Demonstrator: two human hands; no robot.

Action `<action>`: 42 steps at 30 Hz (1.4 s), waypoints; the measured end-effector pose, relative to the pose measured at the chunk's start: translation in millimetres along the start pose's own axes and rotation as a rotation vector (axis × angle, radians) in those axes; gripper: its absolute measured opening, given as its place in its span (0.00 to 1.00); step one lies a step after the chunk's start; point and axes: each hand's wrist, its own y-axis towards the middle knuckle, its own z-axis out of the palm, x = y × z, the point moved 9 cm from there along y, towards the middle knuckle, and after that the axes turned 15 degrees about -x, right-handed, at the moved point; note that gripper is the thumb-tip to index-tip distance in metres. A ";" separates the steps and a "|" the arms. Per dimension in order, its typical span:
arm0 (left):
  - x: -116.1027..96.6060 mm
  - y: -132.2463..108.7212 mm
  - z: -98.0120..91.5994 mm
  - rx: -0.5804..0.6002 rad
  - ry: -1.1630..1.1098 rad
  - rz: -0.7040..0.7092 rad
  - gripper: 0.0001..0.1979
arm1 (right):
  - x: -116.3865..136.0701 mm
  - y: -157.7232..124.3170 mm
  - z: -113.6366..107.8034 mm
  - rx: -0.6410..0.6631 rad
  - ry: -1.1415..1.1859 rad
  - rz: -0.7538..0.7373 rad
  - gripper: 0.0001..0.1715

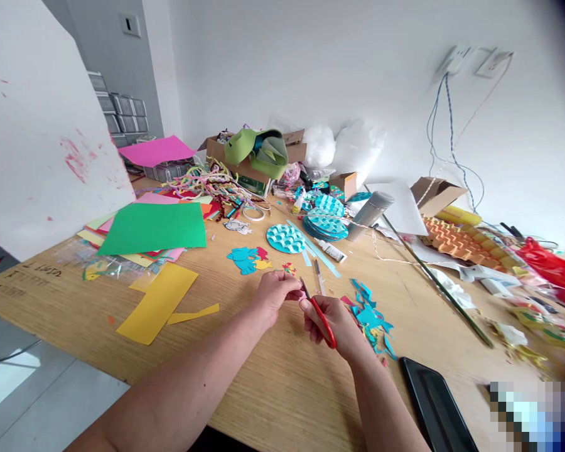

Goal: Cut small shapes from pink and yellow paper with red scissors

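My right hand (332,323) is wrapped round red-handled scissors (321,317) above the middle of the wooden table (273,376); the blades point up toward my left hand. My left hand (275,292) is closed in a pinch at the blade tips, holding something too small to make out. Just beyond the hands lie a blue paper fish cutout (245,258) with red and yellow bits and a small red-yellow scrap (289,269). Blue paper offcuts (371,317) lie right of my right hand.
A yellow sheet (157,303) and a green sheet (156,227) lie at the left. Teal patterned paper discs (285,238), a glue tube (330,251), a grey bottle (371,213) and cardboard boxes (249,160) crowd the back. A dark tablet (435,408) lies at the front right, an orange folded strip (466,242) further right.
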 end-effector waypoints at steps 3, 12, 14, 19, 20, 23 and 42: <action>-0.4 0.0 0.5 0.003 -0.007 -0.001 0.06 | -0.6 0.0 -0.1 -0.001 0.006 0.005 0.27; 0.6 -0.5 0.9 0.008 -0.018 -0.010 0.07 | -0.4 -0.1 -1.4 -0.021 0.002 0.037 0.28; 1.8 -1.0 1.5 0.013 -0.023 -0.018 0.07 | 0.6 -0.6 -2.0 -0.032 0.001 0.035 0.28; -4.2 2.6 -2.7 0.000 -0.033 0.000 0.08 | 7.2 0.9 -11.0 -0.122 0.043 -0.009 0.29; -7.7 4.1 -5.5 -0.014 -0.020 0.010 0.07 | 8.7 1.7 -15.6 -0.164 0.065 -0.017 0.29; -21.9 6.8 -13.8 -0.050 0.115 0.064 0.05 | 10.2 4.2 -32.5 -0.313 0.120 -0.025 0.30; -39.5 -34.1 -38.6 0.075 1.442 0.792 0.08 | 14.6 10.0 -68.6 -0.628 -0.248 -0.178 0.20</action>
